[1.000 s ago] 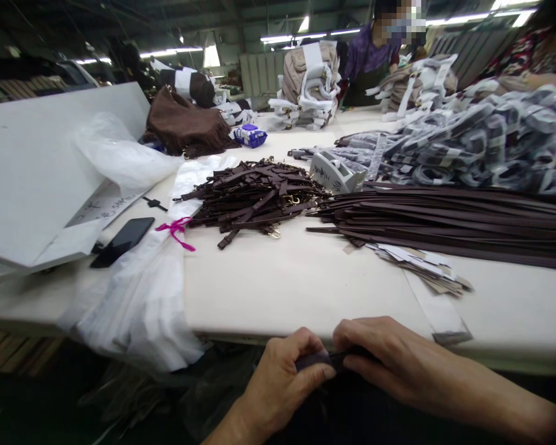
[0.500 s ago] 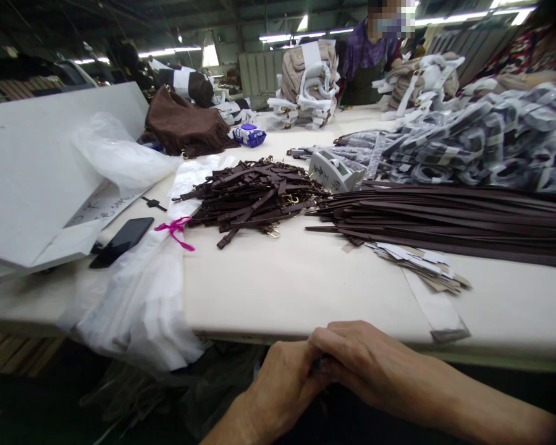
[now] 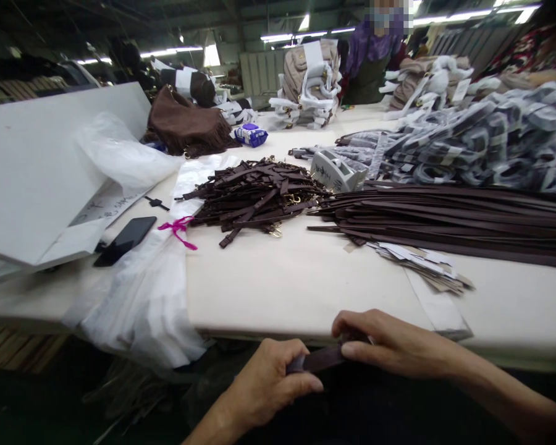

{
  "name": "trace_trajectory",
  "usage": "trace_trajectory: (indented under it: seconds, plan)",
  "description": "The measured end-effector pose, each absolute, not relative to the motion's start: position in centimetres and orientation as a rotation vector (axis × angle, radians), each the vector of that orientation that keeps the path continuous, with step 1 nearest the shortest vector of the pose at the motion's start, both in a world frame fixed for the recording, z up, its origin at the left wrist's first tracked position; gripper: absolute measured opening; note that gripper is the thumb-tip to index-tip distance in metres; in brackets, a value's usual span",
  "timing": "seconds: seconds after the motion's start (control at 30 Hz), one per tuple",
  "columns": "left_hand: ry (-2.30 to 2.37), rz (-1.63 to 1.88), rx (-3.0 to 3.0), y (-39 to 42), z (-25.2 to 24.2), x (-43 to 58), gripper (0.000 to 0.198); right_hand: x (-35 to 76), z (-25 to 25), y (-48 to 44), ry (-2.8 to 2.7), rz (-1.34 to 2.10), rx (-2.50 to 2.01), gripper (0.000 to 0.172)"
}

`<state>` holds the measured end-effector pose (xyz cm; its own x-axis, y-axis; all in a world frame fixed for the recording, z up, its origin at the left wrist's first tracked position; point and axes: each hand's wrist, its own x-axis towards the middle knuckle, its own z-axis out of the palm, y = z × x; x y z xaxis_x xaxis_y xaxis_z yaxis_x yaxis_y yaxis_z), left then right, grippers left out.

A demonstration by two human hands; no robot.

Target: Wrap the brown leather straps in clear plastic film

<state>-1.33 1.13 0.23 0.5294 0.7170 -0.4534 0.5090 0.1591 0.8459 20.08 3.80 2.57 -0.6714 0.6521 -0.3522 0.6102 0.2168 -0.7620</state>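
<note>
Below the table's near edge, both my hands grip one dark brown leather strap [image 3: 319, 358]. My left hand [image 3: 269, 383] is closed round its left end. My right hand [image 3: 389, 343] pinches its right end, fingers pressed together. On the table ahead lies a heap of short brown straps with metal clasps [image 3: 254, 198]. A long stack of dark brown straps [image 3: 445, 219] runs off to the right. Small paper tags [image 3: 421, 266] lie fanned in front of that stack.
A white plastic bag with a pink tie [image 3: 143, 290] hangs over the near edge. A black phone [image 3: 126, 240] lies by a white board [image 3: 37, 173]. A tape dispenser [image 3: 336, 171], a brown fringed bag [image 3: 185, 127], wrapped goods [image 3: 491, 142] and a person in purple [image 3: 375, 55] are farther back.
My hands came together over the strap half a second ago. They have now drawn apart, so more of the strap shows between them.
</note>
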Motion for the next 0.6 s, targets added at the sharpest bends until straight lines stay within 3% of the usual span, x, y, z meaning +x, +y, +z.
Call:
trace_trajectory:
  seconds: [0.1,0.23,0.4,0.5,0.6]
  plan:
    - [1.083,0.218,1.44,1.0,0.0,-1.5,0.023,19.9,2.0,3.8,-2.353,1.494,-1.235,0.008]
    - [1.06,0.27,1.469,0.9,-0.2,-1.4,0.027,19.4,1.9,3.7,-2.353,1.494,-1.189,0.024]
    - [0.975,0.415,1.483,0.7,-0.7,-0.8,0.053,18.6,2.3,3.4,-2.323,1.542,-1.055,0.025]
    - [0.827,0.493,1.432,0.7,-0.9,-0.9,0.064,17.9,2.4,2.6,-2.35,1.429,-0.985,0.027]
    - [0.975,0.394,1.54,0.9,-0.7,-2.1,0.074,18.0,2.2,2.3,-2.392,1.274,-0.987,0.024]
